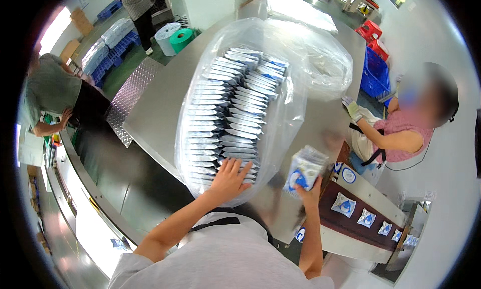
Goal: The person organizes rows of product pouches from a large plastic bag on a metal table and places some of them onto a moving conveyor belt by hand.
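Note:
My left hand (232,177) rests on the near end of the packed sachets (240,108), its fingers spread over them. These sachets stand on edge in two long rows inside a large clear plastic bag (293,116) on the metal table. To the right, my right hand (310,189) grips a stack of white and blue sachets (303,171) by its lower side, just outside the bag. My thumb lies on the front sachet; the far fingers are hidden behind the stack.
A brown conveyor belt (325,209) at the right carries several loose sachets. Across the table's right side (320,123) sits a gloved co-worker (406,133). Blue crate (375,73) and red stools (369,31) stand beyond. Another person (60,88) stands at left, near a metal ramp (135,96).

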The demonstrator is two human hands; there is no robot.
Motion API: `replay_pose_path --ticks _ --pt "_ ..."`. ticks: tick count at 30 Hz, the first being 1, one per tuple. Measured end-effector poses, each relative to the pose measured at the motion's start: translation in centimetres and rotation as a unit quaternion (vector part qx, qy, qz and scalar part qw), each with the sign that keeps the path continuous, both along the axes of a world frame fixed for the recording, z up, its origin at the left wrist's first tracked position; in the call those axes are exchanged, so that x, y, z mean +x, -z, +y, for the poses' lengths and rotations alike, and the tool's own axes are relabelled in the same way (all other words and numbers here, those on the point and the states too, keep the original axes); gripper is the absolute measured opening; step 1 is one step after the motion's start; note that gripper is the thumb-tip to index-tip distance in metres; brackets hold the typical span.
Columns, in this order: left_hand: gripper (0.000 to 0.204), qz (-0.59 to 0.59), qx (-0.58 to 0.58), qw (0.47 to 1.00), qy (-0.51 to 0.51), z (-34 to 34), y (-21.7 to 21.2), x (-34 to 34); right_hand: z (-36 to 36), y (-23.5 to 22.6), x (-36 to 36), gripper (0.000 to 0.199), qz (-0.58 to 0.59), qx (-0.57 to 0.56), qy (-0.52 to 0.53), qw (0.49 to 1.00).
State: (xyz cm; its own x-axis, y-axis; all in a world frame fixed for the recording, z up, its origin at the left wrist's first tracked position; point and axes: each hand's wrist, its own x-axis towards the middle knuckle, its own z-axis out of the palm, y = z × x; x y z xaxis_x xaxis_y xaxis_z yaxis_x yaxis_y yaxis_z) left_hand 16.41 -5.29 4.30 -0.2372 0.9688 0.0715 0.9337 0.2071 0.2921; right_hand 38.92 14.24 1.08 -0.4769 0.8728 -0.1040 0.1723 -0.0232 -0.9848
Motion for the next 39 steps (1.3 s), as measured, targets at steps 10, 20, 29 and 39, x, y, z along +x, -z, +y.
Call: replay_pose_path --ticks 10,20,29,39 --pt "0.054 -0.031 0.031 0.999 -0.016 -0.8 -0.2 1.2 -0.6 -2.6 -18.4 0.085 -0.243 0.558 -0.322 0.725" --pt "0.034 -0.178 0.225 0.955 -0.074 4.0 -4.6 -3.3 -2.0 -0.5 -19.1 0.071 -0.256 0.524 -0.401 0.706" --pt "0.045 0.068 0.088 0.987 -0.116 6.8 2.8 -4.5 -2.2 -1.6 -9.2 0.034 -0.134 0.364 -0.003 0.922" --pt "0.044 0.112 0.084 0.985 -0.101 7.3 2.9 -4.0 -12.0 15.6 7.3 0.028 -0.425 0.208 -0.14 0.87"
